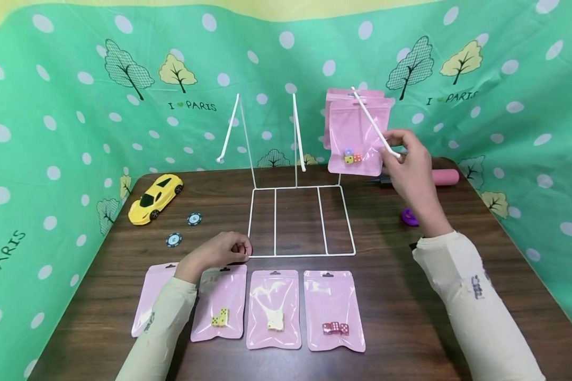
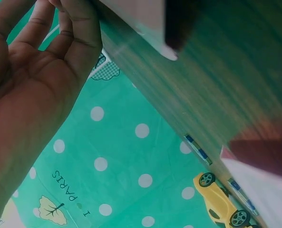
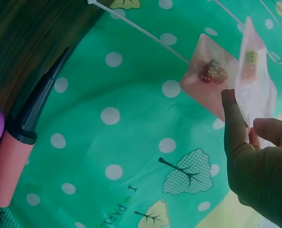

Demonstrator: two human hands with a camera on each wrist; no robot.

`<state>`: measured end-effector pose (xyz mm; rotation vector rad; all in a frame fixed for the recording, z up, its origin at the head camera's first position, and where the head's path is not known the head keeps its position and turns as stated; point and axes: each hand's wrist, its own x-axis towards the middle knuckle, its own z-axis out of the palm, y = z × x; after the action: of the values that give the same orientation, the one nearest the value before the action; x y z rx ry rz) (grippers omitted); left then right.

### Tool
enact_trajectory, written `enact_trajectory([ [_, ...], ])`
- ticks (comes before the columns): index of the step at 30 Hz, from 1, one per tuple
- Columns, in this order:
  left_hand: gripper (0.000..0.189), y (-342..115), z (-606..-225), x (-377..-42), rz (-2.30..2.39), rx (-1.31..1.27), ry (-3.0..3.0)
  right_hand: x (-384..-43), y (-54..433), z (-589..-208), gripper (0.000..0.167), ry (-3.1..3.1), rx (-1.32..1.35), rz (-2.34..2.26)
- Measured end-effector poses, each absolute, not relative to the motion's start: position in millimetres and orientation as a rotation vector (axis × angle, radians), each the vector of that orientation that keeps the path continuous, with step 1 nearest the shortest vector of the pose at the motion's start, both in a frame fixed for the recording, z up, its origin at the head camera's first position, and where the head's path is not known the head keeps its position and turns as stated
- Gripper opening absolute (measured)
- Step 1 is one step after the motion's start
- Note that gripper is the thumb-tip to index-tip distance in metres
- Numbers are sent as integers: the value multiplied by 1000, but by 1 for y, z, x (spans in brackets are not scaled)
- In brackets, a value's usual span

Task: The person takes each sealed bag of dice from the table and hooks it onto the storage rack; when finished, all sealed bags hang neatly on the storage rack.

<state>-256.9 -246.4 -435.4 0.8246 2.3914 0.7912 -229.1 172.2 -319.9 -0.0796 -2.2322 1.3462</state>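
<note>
Two pink bags (image 1: 350, 124) up at the right prong (image 1: 376, 124), right hand (image 1: 412, 166) pinching the front bag (image 1: 352, 135), left hand (image 1: 219, 250) gripping the rack (image 1: 275, 222); probably four tabletop bags (image 1: 274, 296) left.

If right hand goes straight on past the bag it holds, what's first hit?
Past the held pink zip bag, the right hand would probably meet the pink zip bag with red dice hanging behind it first; depth between the two is hard to judge.

White rack (image 1: 275, 222); at its right prong (image 1: 374, 123), pink pouch (image 1: 350, 129); before the rack, another pink pouch (image 1: 333, 299) with red dice (image 1: 336, 328); to its left, black-windowed yellow car (image 1: 164, 196); behind, green cloth (image 1: 267, 116) with pale dots (image 1: 287, 39).
</note>
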Motion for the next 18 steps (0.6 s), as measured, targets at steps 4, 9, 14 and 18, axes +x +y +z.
enact_trajectory([
  [4,9,-245,-437,-258,789,834,2398,-229,179,-324,33,-2181,-73,1480],
  [9,9,-244,-439,-257,785,826,2400,-225,190,-329,32,-2137,-44,1551],
  [14,8,-243,-439,-257,790,810,2401,-218,200,-334,32,-2150,-50,1548],
  [18,6,-241,-437,-257,789,808,2408,-210,208,-339,30,-2175,-64,1512],
])
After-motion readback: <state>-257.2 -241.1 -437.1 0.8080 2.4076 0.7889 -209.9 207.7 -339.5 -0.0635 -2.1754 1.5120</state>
